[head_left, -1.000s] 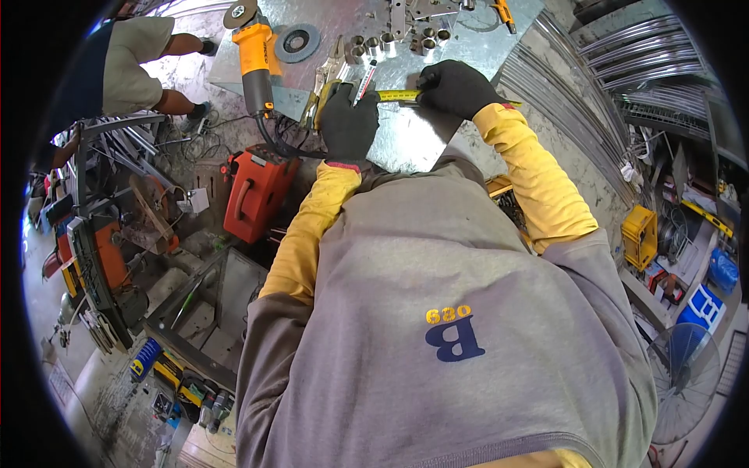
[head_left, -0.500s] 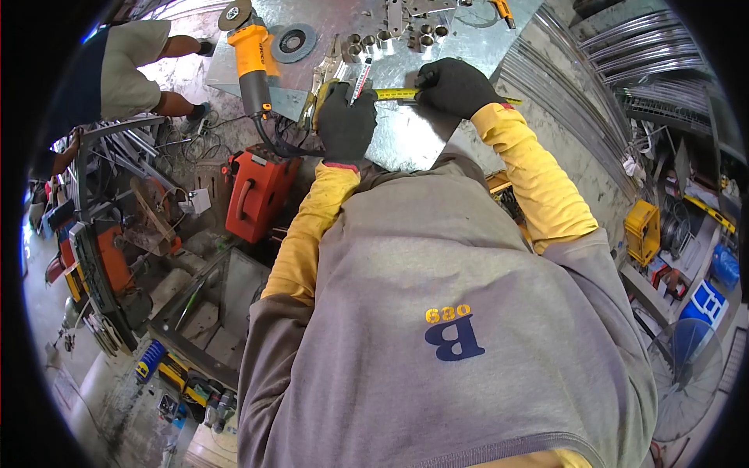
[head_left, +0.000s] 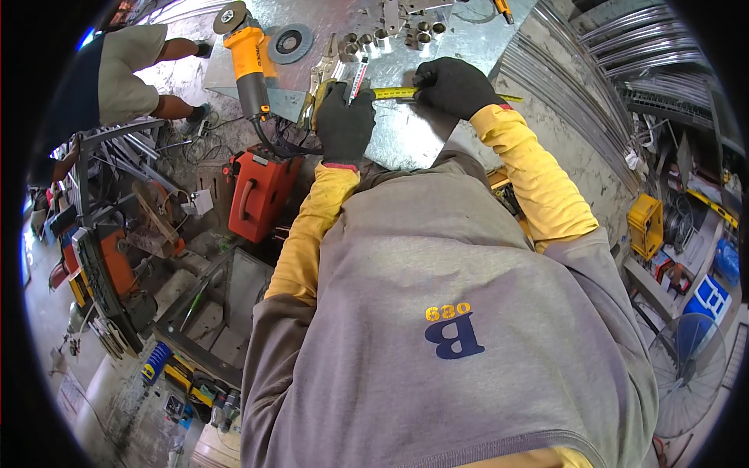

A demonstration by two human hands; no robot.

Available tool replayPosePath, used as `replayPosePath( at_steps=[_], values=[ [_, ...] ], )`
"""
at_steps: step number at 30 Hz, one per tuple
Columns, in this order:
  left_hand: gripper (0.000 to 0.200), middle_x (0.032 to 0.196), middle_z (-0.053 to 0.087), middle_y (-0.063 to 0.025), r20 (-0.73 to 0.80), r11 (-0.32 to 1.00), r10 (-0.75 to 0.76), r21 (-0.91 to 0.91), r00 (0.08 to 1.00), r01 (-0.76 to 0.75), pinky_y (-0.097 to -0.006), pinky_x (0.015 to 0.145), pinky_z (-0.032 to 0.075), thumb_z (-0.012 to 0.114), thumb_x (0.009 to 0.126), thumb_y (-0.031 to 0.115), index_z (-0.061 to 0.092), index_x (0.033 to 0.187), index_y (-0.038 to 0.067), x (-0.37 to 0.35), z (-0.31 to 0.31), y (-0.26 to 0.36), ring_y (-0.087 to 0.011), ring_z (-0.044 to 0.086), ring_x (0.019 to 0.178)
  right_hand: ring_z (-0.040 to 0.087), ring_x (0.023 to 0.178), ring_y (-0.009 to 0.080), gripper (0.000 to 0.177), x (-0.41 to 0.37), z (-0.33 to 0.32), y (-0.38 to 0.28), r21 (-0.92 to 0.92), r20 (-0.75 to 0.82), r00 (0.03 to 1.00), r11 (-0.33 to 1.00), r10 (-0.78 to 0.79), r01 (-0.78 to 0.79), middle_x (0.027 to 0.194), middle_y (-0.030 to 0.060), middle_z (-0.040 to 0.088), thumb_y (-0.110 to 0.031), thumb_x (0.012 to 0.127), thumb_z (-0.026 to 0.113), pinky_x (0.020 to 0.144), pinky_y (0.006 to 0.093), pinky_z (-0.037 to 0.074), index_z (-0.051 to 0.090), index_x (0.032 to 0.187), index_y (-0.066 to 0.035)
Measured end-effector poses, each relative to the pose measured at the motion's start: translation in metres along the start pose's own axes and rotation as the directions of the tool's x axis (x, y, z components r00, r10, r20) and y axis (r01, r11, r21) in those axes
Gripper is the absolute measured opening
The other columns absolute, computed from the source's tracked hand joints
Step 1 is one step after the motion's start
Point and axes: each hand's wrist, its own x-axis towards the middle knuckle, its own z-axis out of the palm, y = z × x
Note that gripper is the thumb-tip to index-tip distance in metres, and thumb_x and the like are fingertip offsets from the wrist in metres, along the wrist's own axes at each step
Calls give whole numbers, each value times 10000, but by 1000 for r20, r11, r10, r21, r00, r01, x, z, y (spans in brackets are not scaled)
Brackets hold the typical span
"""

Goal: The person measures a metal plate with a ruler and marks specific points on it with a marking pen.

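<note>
My left hand (head_left: pixel 346 125), in a black glove, is closed at the near part of the metal tabletop (head_left: pixel 402 144). A white and red marker (head_left: pixel 359 79) sticks up from its fingers. A yellow tape measure (head_left: pixel 394 93) has its blade stretched from this hand to my right hand (head_left: pixel 455 87), also black-gloved. The right fingers are closed on the blade, and its end shows past that hand. Both palms are hidden, so the tape's case is not clearly seen. Beyond the left hand lie locking pliers (head_left: pixel 325 64) and several short metal tubes (head_left: pixel 381 39).
An orange angle grinder (head_left: pixel 250 64) and a flap disc (head_left: pixel 290 44) lie on the table's left. A red machine (head_left: pixel 261 193) stands on the floor below. Another person's legs (head_left: pixel 160 74) are at upper left. Long metal tubes (head_left: pixel 569 109) lie at right.
The view has shifted slightly, moving the tabletop items a little upward. Both hands keep nearly the same place and hold on the tape and marker.
</note>
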Motion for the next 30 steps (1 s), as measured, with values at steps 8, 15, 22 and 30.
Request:
replayPosePath(
  at_steps=[8,15,22,30],
  values=[
    [213,661,629,-39,-2,1000,-17,-24,1000,17,-318,487,461,737,958,178,646,972,-14,0,1,3,-131,588,514,740,994,341,292,-2,-2,-3,-10,1,1000,1000,17,-17,1052,103,777,-336,803,805,886,447,581,797,1057,-194],
    [209,666,638,-40,37,996,-43,-80,998,46,-316,489,459,735,960,187,641,933,2,5,-7,-5,-127,588,512,740,954,336,298,-3,-1,-1,15,-32,999,999,-38,38,1009,119,778,-313,793,788,865,439,576,797,1046,-155],
    [230,709,677,-55,-77,986,166,37,983,-164,-332,512,477,642,1019,218,667,957,-2,4,-23,1,-140,615,555,744,935,339,316,-3,-5,-4,51,4,1000,999,-17,17,988,134,784,-297,786,797,860,435,573,798,1050,-124],
    [357,843,691,-56,150,933,120,-356,981,-59,-264,638,518,476,1111,258,718,1124,-4,-3,-40,18,-116,674,745,748,924,327,271,-2,-4,-4,49,-1,1000,999,-23,23,989,113,786,-306,794,790,847,436,580,810,1021,-160]
  ],
)
